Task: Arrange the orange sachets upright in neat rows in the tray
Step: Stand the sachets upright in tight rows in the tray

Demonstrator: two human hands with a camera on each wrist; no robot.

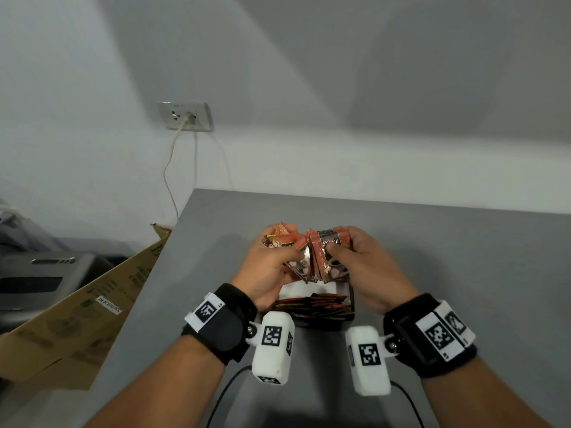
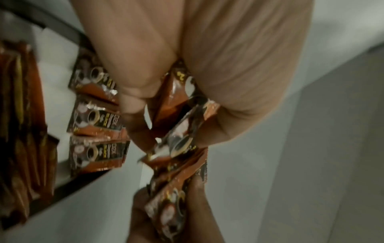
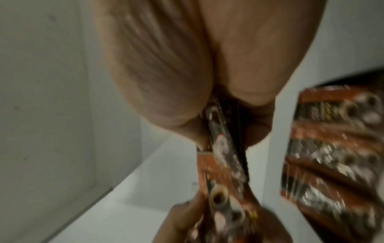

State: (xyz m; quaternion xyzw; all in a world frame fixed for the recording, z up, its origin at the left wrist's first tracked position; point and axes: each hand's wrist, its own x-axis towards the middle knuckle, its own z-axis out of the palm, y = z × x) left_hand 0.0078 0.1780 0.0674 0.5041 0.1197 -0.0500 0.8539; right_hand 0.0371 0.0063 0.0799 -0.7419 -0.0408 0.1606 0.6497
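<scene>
Over the middle of the grey table (image 1: 463,273) both hands hold bundles of orange sachets. My left hand (image 1: 268,264) grips a fanned bunch of sachets (image 1: 282,239), seen close up as sachets (image 2: 182,115) under the curled fingers. My right hand (image 1: 360,257) grips a tighter stack (image 1: 332,254), which shows edge-on (image 3: 220,148) in the right wrist view. The two bundles touch. Just below them stands the small tray (image 1: 309,288) with a white inner wall. Several sachets (image 1: 312,305) stand in its near part; its far part is hidden by the bundles.
A flattened cardboard box (image 1: 92,304) leans at the table's left edge, with a grey machine (image 1: 40,273) behind it. A wall socket (image 1: 185,115) with a hanging cable is at the back left. Black cables (image 1: 222,393) lie on the near table. Bare table lies to the right.
</scene>
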